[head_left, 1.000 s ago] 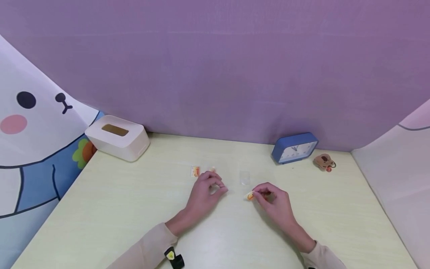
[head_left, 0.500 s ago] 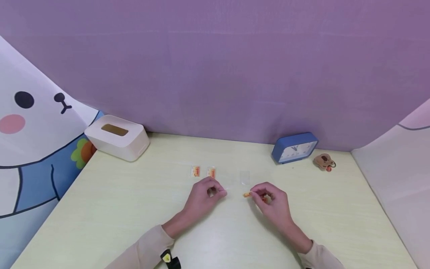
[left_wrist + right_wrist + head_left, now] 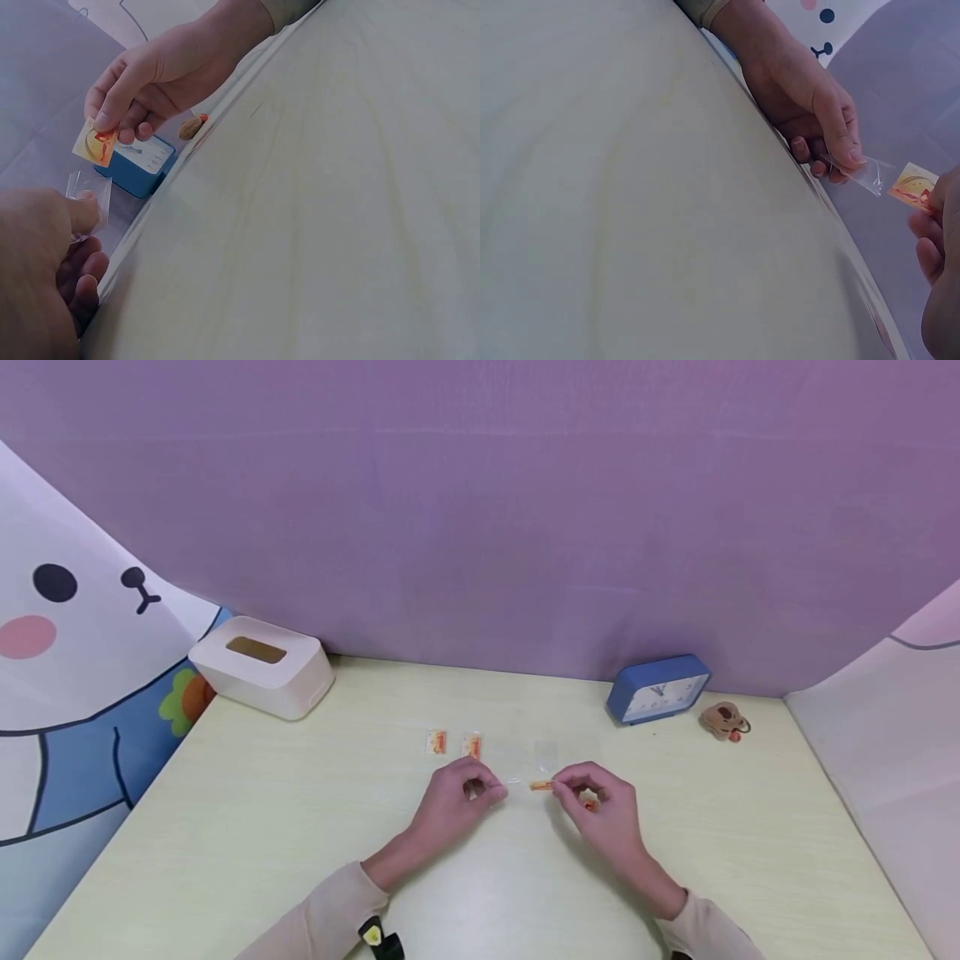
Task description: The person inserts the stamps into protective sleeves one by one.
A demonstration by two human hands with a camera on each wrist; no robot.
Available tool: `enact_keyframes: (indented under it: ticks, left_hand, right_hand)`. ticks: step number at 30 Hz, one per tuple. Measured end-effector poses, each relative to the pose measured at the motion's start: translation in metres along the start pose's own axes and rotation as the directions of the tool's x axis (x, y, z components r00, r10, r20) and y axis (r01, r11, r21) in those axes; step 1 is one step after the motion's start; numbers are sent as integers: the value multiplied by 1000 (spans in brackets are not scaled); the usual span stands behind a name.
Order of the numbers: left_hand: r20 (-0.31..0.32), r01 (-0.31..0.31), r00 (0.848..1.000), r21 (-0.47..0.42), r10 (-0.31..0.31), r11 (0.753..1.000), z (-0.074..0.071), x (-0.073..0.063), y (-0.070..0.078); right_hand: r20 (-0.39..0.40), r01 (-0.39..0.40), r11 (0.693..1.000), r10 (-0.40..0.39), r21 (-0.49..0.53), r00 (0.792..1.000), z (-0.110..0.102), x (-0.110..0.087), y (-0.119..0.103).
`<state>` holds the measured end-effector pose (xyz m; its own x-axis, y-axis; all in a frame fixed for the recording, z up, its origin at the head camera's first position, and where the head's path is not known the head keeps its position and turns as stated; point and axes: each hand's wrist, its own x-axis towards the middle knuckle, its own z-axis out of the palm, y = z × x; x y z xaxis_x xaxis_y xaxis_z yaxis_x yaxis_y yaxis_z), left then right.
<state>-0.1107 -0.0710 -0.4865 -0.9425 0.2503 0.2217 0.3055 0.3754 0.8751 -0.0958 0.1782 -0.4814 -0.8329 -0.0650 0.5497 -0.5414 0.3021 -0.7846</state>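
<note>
My left hand (image 3: 459,797) pinches a small clear plastic sleeve (image 3: 102,196) between thumb and forefinger. Opposite it, my right hand (image 3: 603,814) pinches a little yellow-orange printed card (image 3: 913,186) by one end. The card's free edge points at the sleeve, with a narrow gap between them. Something orange (image 3: 590,805) shows below the right fingers, mostly covered by the hand. Two similar cards, a left card (image 3: 436,742) and a right card (image 3: 472,745), lie beyond the left hand. Another clear sleeve (image 3: 546,756) lies flat on the table past the right fingertips.
At the back left of the pale table (image 3: 262,827) stands a white tissue box (image 3: 262,668). A blue alarm clock (image 3: 660,689) and a brown plush charm (image 3: 724,721) sit at the back right. A purple backdrop (image 3: 480,527) rises behind.
My right hand has brought the card leftward, closer to the left hand, and tilted it edge-on. The left hand drew back slightly, uncovering the second card, and its fingertips came together.
</note>
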Motion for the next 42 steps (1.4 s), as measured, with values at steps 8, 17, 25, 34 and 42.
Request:
enact_keyframes:
  ticks: [8, 17, 25, 34, 42]
  left_hand:
    - [8, 15, 1000, 11, -15, 1000, 0, 0, 0]
    - [11, 8, 1000, 2, -8, 1000, 0, 0, 0]
    - [8, 14, 1000, -8, -14, 1000, 0, 0, 0]
    - [4, 3, 1000, -12, -3, 1000, 0, 0, -1]
    - [-2, -23, 1000, 0, 23, 1000, 0, 0, -3]
  right_hand:
    - [13, -28, 996, 27, 87, 1000, 6, 2, 0]
    - [15, -2, 996, 1, 91, 1000, 9, 3, 2]
    - [27, -15, 998, 13, 65, 1000, 11, 3, 4]
    - [41, -47, 999, 47, -2, 998, 11, 3, 5]
    - [51, -40, 999, 40, -1, 998, 11, 3, 3]
